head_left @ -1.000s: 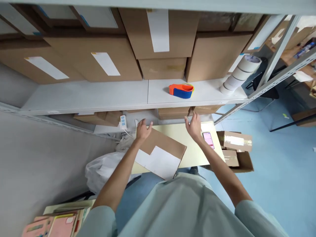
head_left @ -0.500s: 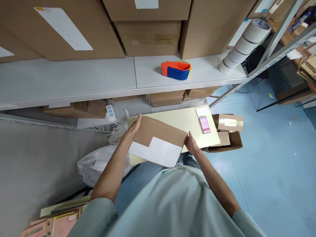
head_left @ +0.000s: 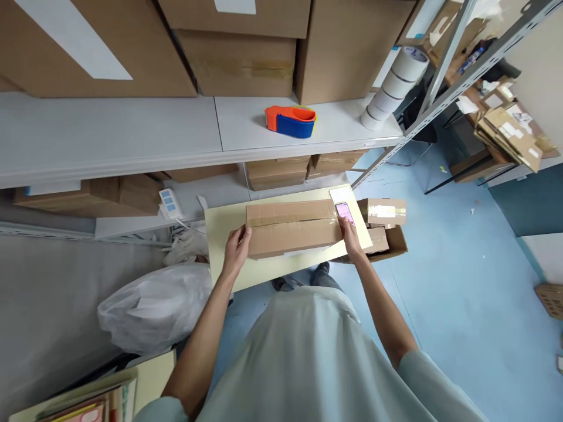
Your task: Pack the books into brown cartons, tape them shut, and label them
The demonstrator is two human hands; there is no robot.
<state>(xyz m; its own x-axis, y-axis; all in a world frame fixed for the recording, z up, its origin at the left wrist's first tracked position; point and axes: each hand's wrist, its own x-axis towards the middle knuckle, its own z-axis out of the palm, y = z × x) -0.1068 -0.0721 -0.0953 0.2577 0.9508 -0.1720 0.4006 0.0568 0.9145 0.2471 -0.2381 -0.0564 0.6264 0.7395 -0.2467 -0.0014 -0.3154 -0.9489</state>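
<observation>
From here, the tabletop [head_left: 217,240] has a long taped carton [head_left: 294,230] over it, pinched at opposite ends by the left hand [head_left: 237,249] and right hand [head_left: 349,235], presumably for balance; a phone [head_left: 344,211] lies screen-up beside the right.

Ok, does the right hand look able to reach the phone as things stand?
Probably yes: the phone lies beside the right hand, mostly uncovered. But that hand is against the carton, so reaching might mean easing off it.
</observation>
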